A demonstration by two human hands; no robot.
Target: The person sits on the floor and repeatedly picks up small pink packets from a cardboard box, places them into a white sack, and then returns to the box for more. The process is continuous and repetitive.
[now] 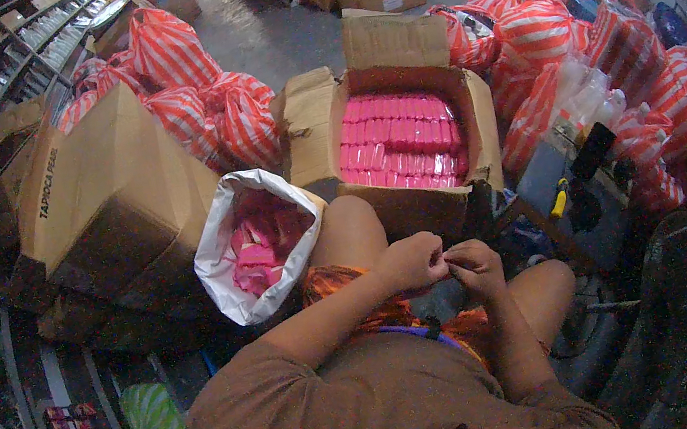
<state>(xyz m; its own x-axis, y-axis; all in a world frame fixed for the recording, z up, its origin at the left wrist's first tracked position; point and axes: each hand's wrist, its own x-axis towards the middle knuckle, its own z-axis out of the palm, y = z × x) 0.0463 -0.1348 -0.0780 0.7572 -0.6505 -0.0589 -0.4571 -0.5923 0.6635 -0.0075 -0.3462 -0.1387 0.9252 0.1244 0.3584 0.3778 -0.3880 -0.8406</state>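
Observation:
My left hand (pixel 411 262) and my right hand (pixel 475 265) meet fingertip to fingertip above my lap. The fingers of both are curled, and whether something small is pinched between them is too unclear to tell. Just beyond my knees stands an open cardboard box (pixel 478 124) packed with rows of pink plastic-wrapped packets (pixel 397 130). Beside my left knee, a white sack (pixel 220 290) with its rim rolled open holds crumpled pink wrapping (pixel 256 260).
Large cardboard boxes (pixel 102 159) lie at the left. Red-and-white striped bags (pixel 172 45) are heaped behind them, and more striped bags (pixel 537 28) at the right. A grey machine with a yellow-handled tool (pixel 560 198) stands near my right knee. Metal shelving (pixel 16 48) runs along the far left.

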